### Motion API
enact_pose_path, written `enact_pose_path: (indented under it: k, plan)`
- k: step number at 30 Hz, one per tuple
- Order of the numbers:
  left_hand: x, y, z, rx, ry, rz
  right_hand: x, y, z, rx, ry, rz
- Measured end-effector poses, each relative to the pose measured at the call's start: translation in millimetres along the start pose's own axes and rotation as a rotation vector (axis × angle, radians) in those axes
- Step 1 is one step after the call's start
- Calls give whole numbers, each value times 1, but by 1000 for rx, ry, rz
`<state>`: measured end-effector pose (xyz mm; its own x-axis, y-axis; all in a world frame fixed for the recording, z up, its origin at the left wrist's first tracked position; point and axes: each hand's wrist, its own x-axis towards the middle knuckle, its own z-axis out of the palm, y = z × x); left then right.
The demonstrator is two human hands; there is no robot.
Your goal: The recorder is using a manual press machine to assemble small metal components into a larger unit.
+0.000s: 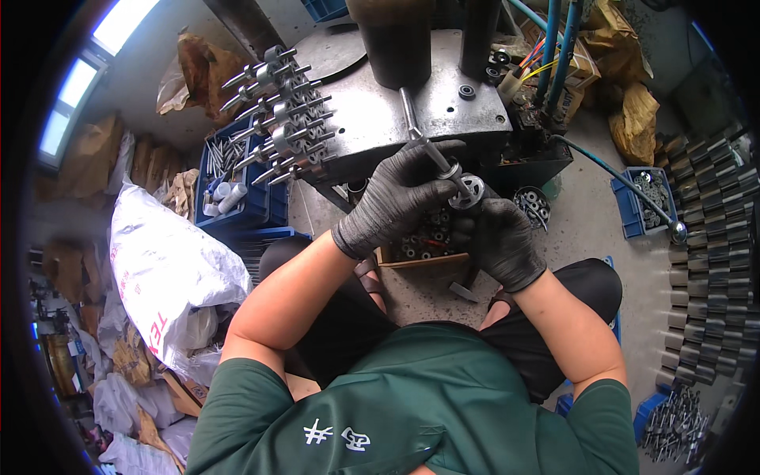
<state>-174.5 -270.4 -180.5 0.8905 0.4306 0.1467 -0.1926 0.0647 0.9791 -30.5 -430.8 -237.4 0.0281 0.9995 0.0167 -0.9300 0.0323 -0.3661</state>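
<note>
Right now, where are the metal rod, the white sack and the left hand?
Metal rod [435, 155]: head view, along its shaft.
White sack [176, 273]: head view, bulging side.
Left hand [392, 192]: head view, back of the glove.

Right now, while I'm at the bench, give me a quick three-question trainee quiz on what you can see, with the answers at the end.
1. True or false: your left hand and right hand both wear dark gloves.
2. Fill in: the big white sack lies on your ____ side.
3. Which of these is your left hand gripping?
A. a paper bag
B. a metal shaft
C. a blue bin

Key: 1. True. 2. Left. 3. B.
</note>
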Motion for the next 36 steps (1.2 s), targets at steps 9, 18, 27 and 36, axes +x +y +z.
enact_pose_path:
  k: [9, 18, 27, 36]
  plan:
    - [11, 0, -14, 9, 131, -13, -3, -10, 7, 122, 134, -10]
    - [10, 9, 11, 94, 183, 7, 5, 5, 35, -302, 282, -243]
    - [6, 3, 13, 127, 175, 142, 5, 4, -30, -23, 274, 183]
    - [5, -2, 7, 218, 200, 163, 9, 8, -7, -48, 468, 107]
